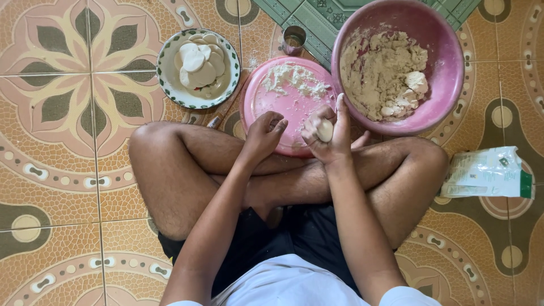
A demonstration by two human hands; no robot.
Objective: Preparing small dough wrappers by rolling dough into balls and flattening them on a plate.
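While the left hand (265, 131) sits curled and empty over the pink plate (266, 105), the right hand (331, 133) beside it cups a small dough ball (324, 129). It looks soft and sticky; hold it gently. Past that hand stands the big bowl (447, 68).

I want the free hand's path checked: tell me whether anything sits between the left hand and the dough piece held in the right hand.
Nothing visible does. The left hand hangs beside the right hand, which grips the dough piece; only a bare stretch of the pink plate shows in the gap between them.
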